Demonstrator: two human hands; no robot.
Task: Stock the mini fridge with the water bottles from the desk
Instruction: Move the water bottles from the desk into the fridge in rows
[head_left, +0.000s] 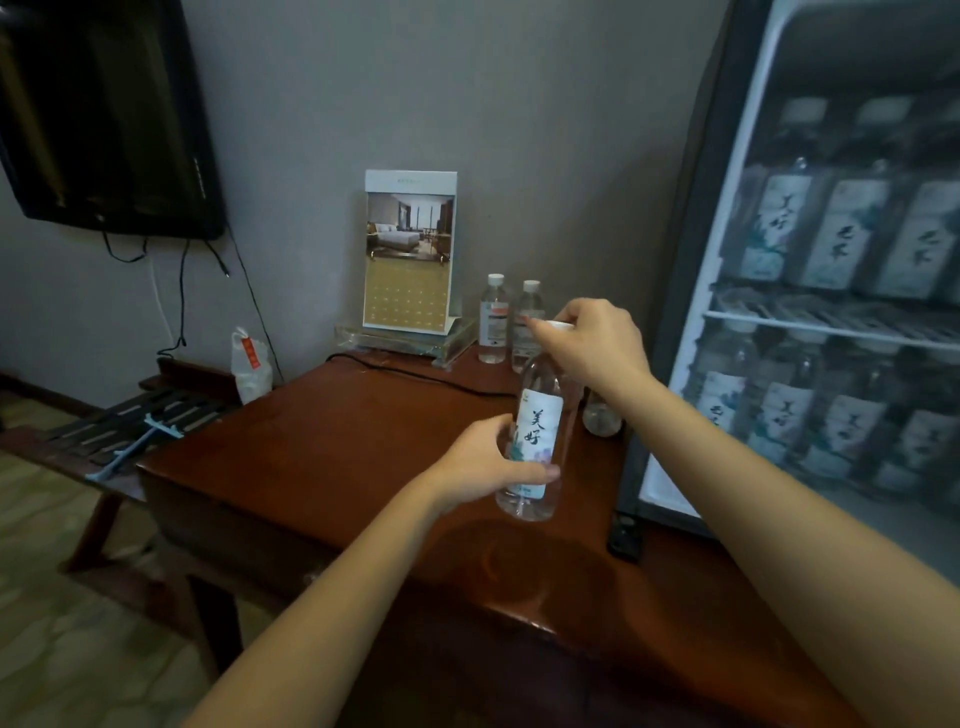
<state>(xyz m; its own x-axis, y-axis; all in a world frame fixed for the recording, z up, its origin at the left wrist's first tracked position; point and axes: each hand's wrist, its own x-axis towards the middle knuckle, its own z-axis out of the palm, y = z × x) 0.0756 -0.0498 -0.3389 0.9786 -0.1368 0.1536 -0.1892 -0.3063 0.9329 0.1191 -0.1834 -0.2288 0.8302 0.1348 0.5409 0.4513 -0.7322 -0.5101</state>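
Left hand (480, 462) grips the water bottle (537, 431), right hand (597, 345) pinches its cap; the mini fridge (831, 312) holds bottled rows.

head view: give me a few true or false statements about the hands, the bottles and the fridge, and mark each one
1. Two small clear white-capped bottles stand upright on the brown wooden desk beside the card desk calendar. True.
2. The right hand lies flat on the desk. False: it grips the cap end of the clear plastic water bottle with the white label.
3. The left hand grips that bottle's body. True.
4. The glass-fronted mini fridge holds no bottles. False: labelled bottles fill both visible shelves.
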